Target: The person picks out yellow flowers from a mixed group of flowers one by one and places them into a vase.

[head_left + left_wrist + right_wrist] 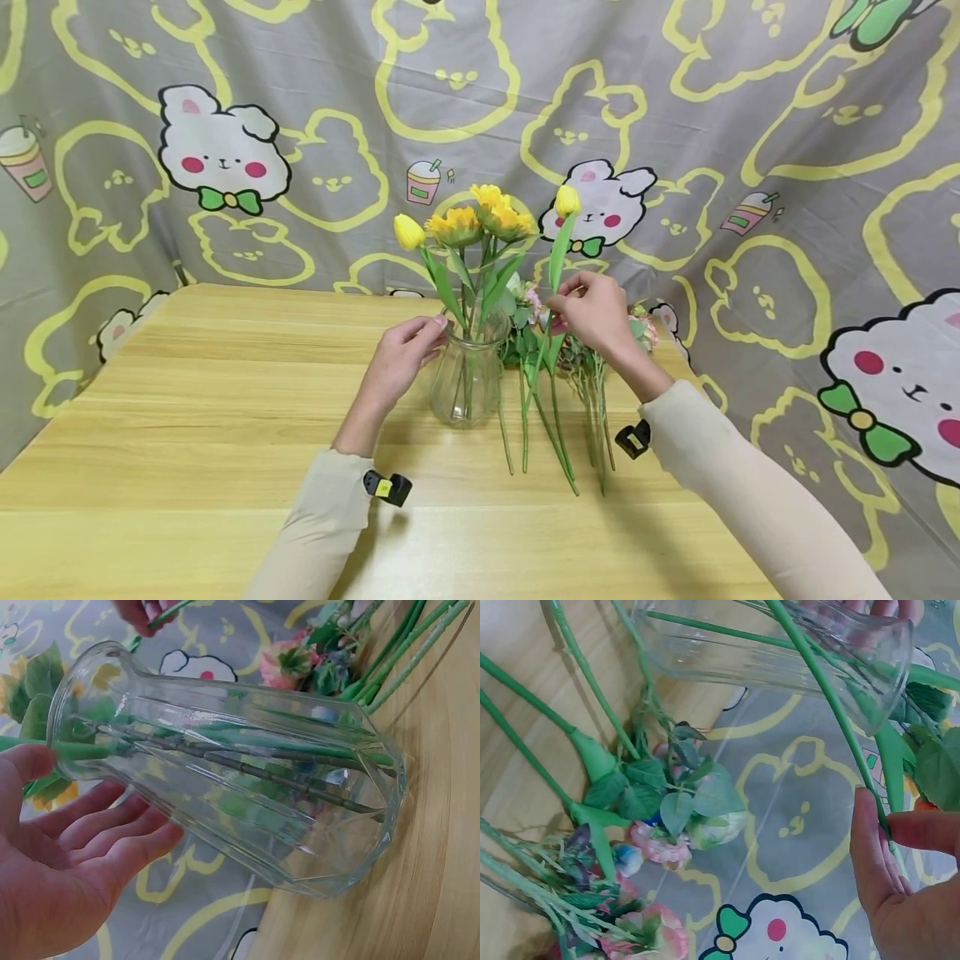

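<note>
A clear glass vase stands upright on the table, holding orange-yellow sunflowers and a yellow tulip that leans left. At its rim is my left hand, the thumb touching the lip and the loosely extended fingers resting along the neck. To the right of the vase, my right hand pinches a second yellow tulip by its green stem, bloom upward. That stem passes in front of the vase in the right wrist view, its lower end outside the glass.
Right of the vase, pink and white flowers lie on the wooden table with their green stems toward me. A grey curtain with yellow outlines and cartoon rabbits hangs behind the table.
</note>
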Available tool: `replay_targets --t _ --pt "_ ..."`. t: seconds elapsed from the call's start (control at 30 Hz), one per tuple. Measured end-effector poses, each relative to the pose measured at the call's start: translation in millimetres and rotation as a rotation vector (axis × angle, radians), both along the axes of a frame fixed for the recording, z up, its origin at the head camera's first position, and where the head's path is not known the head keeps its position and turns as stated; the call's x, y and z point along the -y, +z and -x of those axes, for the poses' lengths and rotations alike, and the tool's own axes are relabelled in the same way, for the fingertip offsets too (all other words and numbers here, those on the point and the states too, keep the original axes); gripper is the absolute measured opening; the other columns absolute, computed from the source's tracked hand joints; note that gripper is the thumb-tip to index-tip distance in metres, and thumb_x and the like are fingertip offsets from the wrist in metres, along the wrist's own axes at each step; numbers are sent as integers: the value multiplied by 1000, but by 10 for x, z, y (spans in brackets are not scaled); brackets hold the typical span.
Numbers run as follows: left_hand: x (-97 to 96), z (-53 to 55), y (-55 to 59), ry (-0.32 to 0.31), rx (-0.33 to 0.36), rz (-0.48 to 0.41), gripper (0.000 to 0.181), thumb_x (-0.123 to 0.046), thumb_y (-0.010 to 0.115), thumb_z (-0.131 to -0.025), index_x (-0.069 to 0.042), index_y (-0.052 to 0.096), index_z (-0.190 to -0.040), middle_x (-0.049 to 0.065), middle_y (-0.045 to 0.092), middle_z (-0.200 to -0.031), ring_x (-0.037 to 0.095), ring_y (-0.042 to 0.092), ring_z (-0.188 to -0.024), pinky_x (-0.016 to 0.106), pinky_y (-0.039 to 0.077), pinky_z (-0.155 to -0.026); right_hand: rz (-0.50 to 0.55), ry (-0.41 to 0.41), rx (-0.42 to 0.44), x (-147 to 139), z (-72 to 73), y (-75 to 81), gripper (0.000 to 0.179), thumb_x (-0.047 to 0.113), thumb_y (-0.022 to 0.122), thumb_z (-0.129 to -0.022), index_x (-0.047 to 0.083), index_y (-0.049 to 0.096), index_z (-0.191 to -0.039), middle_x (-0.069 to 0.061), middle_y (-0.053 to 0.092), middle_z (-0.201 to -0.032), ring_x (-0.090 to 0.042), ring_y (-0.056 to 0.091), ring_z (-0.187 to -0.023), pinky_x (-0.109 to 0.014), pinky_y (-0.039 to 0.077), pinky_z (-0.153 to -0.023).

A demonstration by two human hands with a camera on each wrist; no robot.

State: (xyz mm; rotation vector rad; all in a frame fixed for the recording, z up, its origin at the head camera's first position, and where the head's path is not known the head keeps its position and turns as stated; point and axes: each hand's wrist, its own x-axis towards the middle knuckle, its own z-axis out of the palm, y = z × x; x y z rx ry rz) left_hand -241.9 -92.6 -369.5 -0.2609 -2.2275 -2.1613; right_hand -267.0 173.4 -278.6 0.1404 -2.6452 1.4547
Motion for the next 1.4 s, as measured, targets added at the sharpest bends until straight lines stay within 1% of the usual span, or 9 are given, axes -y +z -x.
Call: replay_targets --t 0.13,0.33,0.43,0.57,0.73,0.9,1.1,1.3,1.4 --pt "-10 2 5 -15 7 -11 52 -42 54 -105 3 64 -129 21 64 -131 33 62 -126 39 53 -107 13 -43 -51 11 14 76 15 8 62 -93 -3 62 -103 -18 73 -84 -21 73 -58 -32 64 -59" --pt "-8 2 6 -23 18 -21 55 -43 53 -105 5 63 -128 20 63 -135 31 61 -128 40 52 -108 97 -97 -145 32 37 233 12 8 63 -93 0 62 -102 -20 75 -87 -15 72 -58 -28 63 -56" --pt "-2 4 10 -24 20 -25 55 -44 54 -105 5 64 -127 19 63 -136 29 60 -129 38 52 -107 140 -121 -210 35 39 324 11 9 63 -93 1 63 -101 -15 76 -83 -13 72 -57 -27 61 -54" --pt "10 10 3 -25 16 -24 55 -45 55 -104 4 65 -126 18 64 -135 29 60 -130 37 53 -106 189 -137 -282 49 28 424 10 9 62 -95 2 61 -101 -7 75 -76 -14 72 -57 -29 64 -61" --pt "10 5 0 -26 16 -28 53 -45 55 -104 3 65 -125 17 64 -135 28 60 -130 37 53 -106 218 -151 -316 78 18 478 6 9 63 -96 5 60 -100 -6 75 -78 -13 73 -60 -27 64 -68" --pt "2 1 -1 -25 19 -35 54 -44 55 -104 5 64 -126 19 63 -136 29 60 -130 37 53 -106 218 -146 -289 122 12 437 8 12 66 -96 8 60 -100 -7 77 -84 -11 73 -62 -27 63 -67" --pt "-3 10 -5 -22 27 -34 53 -44 56 -104 4 65 -125 17 64 -134 28 60 -129 36 54 -105 131 -86 -214 188 -30 330 13 13 67 -97 5 61 -103 -16 78 -93 -12 75 -64 -20 60 -59" --pt "4 10 -5 -28 17 -34 53 -43 55 -104 4 65 -126 18 64 -134 29 60 -129 37 54 -105 67 -20 -164 255 -87 225 15 14 67 -96 4 61 -105 -18 78 -95 -22 77 -71 -24 56 -50" --pt "5 8 -2 -29 12 -33 53 -43 55 -104 5 64 -126 19 64 -133 30 60 -130 38 54 -105 55 7 -143 284 -116 171 15 14 67 -96 3 61 -105 -20 77 -97 -29 77 -75 -27 61 -55"
